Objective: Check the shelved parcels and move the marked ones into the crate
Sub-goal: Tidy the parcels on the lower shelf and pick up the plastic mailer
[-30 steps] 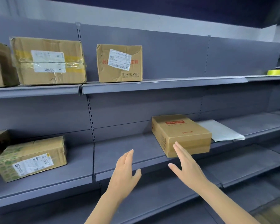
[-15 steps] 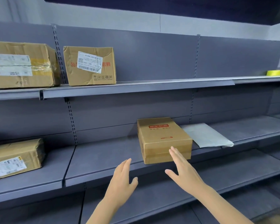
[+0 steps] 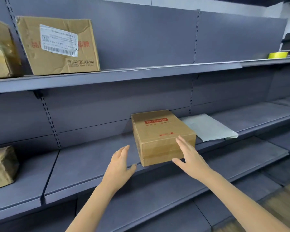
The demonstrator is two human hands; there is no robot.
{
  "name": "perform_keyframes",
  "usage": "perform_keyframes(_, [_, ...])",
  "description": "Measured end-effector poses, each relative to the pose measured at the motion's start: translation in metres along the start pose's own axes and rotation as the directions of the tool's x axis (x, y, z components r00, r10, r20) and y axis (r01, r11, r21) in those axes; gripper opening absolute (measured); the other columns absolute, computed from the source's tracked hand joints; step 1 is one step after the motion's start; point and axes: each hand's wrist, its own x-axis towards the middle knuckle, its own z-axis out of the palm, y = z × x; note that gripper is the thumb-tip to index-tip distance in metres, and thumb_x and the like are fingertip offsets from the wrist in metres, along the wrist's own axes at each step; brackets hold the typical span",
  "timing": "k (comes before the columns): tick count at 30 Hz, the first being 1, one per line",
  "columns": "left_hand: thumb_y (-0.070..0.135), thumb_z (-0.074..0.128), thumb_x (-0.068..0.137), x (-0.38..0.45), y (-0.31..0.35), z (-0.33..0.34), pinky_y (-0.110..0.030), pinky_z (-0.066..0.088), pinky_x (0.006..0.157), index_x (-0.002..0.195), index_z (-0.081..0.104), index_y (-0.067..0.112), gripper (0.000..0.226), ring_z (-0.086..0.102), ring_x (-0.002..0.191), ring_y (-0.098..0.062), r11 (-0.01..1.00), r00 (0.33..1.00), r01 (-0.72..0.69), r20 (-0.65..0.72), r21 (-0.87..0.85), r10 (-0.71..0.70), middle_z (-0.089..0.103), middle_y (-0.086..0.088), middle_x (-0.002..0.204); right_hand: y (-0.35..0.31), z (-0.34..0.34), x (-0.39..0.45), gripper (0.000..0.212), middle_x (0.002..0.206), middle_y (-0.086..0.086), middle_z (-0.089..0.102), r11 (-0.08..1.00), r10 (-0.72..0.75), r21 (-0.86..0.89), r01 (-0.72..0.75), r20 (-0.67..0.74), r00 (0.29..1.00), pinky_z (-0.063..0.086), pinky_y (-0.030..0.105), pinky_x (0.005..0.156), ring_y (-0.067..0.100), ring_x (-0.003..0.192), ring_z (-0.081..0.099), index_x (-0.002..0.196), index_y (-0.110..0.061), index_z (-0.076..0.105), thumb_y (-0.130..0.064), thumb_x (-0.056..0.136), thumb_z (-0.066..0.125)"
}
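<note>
A small brown cardboard parcel (image 3: 159,133) with red print on top lies on the middle grey shelf (image 3: 90,158), its front end at the shelf edge. My right hand (image 3: 189,158) is in front of its right front corner, fingers straight, close to or just touching the cardboard. My left hand (image 3: 119,164) hovers open a little left of the parcel, over the shelf edge, apart from it. Both hands hold nothing. The crate is out of view.
On the upper shelf (image 3: 141,72) stands a dented carton with a white label (image 3: 59,46), another carton (image 3: 0,51) at the far left. A white flat mailer (image 3: 208,126) lies right of the parcel. A taped parcel (image 3: 2,166) sits at the left; a yellow tape roll (image 3: 278,55) lies far right.
The view has shifted right and closer to the small parcel. Both hands have reached forward, the right one now at the parcel's front right corner.
</note>
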Motion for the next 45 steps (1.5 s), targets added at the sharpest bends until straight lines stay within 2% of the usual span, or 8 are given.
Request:
perform_keyframes(11, [0.038, 0.055, 0.088, 0.07, -0.005, 0.06, -0.031, 0.021, 0.112, 0.147, 0.013, 0.017, 0.075, 0.015, 0.142, -0.017, 0.987, 0.987, 0.16, 0.028, -0.007, -0.159, 0.02, 0.0, 0.154, 0.105, 0.002, 0.064, 0.083, 0.157, 0.001, -0.002, 0.982, 0.186, 0.046, -0.182, -0.096, 0.978, 0.014, 0.034, 0.115, 0.016, 0.144, 0.001, 0.148, -0.017, 0.007, -0.032, 0.086, 0.061])
perform_keyframes(17, [0.028, 0.058, 0.084, 0.089, -0.006, 0.093, -0.027, 0.034, 0.098, 0.137, 0.029, 0.02, 0.062, 0.034, 0.125, -0.017, 0.952, 0.95, 0.3, 0.111, -0.053, -0.293, 0.041, 0.002, 0.137, 0.149, 0.009, 0.095, 0.109, 0.156, 0.004, 0.01, 0.915, 0.305, 0.246, -0.32, 0.098, 0.947, 0.025, 0.034, 0.111, 0.021, 0.142, 0.018, 0.145, -0.016, -0.016, -0.033, 0.08, 0.069])
perform_keyframes(21, [0.019, 0.06, 0.081, 0.088, -0.002, 0.106, -0.021, 0.037, 0.082, 0.132, 0.034, 0.022, 0.057, 0.047, 0.104, -0.012, 0.904, 0.926, 0.377, 0.105, -0.2, -0.363, 0.05, 0.008, 0.115, 0.161, 0.016, 0.107, 0.083, 0.138, 0.004, 0.047, 0.872, 0.31, 0.313, -0.377, 0.245, 0.919, 0.04, 0.026, 0.095, 0.019, 0.121, 0.048, 0.143, -0.011, 0.019, -0.033, 0.08, 0.069])
perform_keyframes(28, [0.019, 0.065, 0.079, 0.074, 0.014, 0.078, -0.023, 0.046, 0.066, 0.092, 0.049, 0.025, 0.021, 0.058, 0.085, -0.022, 0.869, 0.904, 0.361, -0.101, -0.339, -0.415, 0.062, 0.002, 0.09, 0.126, 0.001, 0.107, 0.064, 0.104, -0.014, 0.054, 0.843, 0.2, 0.502, -0.191, 0.038, 0.979, 0.038, 0.008, 0.066, 0.001, 0.09, 0.051, 0.136, -0.019, 0.036, -0.028, 0.081, 0.068])
perform_keyframes(30, [0.022, 0.064, 0.08, 0.066, 0.021, 0.057, -0.027, 0.049, 0.066, 0.095, 0.05, 0.026, 0.021, 0.058, 0.085, -0.02, 0.87, 0.889, 0.327, -0.192, -0.369, -0.415, 0.063, 0.002, 0.09, 0.105, -0.011, 0.108, 0.064, 0.104, -0.019, 0.056, 0.834, 0.132, 0.547, -0.078, -0.06, 0.989, 0.039, 0.007, 0.071, -0.005, 0.092, 0.053, 0.137, -0.025, 0.036, -0.027, 0.082, 0.067])
perform_keyframes(35, [0.025, 0.061, 0.085, 0.043, 0.039, -0.003, -0.01, 0.039, 0.065, 0.109, 0.049, 0.037, 0.03, 0.055, 0.085, 0.008, 0.879, 0.798, 0.19, -0.453, -0.437, -0.398, 0.058, 0.023, 0.094, 0.052, -0.031, 0.102, 0.058, 0.118, -0.019, 0.059, 0.717, -0.013, 0.683, 0.138, -0.186, 0.983, 0.042, 0.017, 0.089, -0.004, 0.108, 0.054, 0.137, -0.032, 0.039, -0.025, 0.085, 0.061])
perform_keyframes(39, [0.027, 0.057, 0.087, 0.029, 0.049, -0.045, 0.001, 0.038, 0.061, 0.106, 0.05, 0.04, 0.025, 0.052, 0.081, 0.021, 0.904, 0.736, 0.099, -0.581, -0.416, -0.348, 0.059, 0.028, 0.093, 0.012, -0.043, 0.103, 0.055, 0.128, -0.017, 0.054, 0.603, -0.03, 0.765, 0.225, -0.261, 0.965, 0.042, 0.009, 0.088, -0.009, 0.113, 0.05, 0.139, -0.027, 0.039, -0.032, 0.088, 0.057])
perform_keyframes(45, [0.035, 0.051, 0.09, 0.031, 0.055, -0.081, -0.001, 0.039, 0.058, 0.104, 0.05, 0.036, 0.014, 0.051, 0.075, 0.022, 0.898, 0.677, 0.078, -0.639, -0.432, -0.366, 0.057, 0.026, 0.089, -0.033, -0.056, 0.125, 0.045, 0.126, -0.003, 0.059, 0.597, -0.069, 0.757, 0.265, -0.281, 0.957, 0.042, 0.043, 0.103, 0.014, 0.118, 0.053, 0.133, -0.017, 0.047, -0.034, 0.092, 0.046])
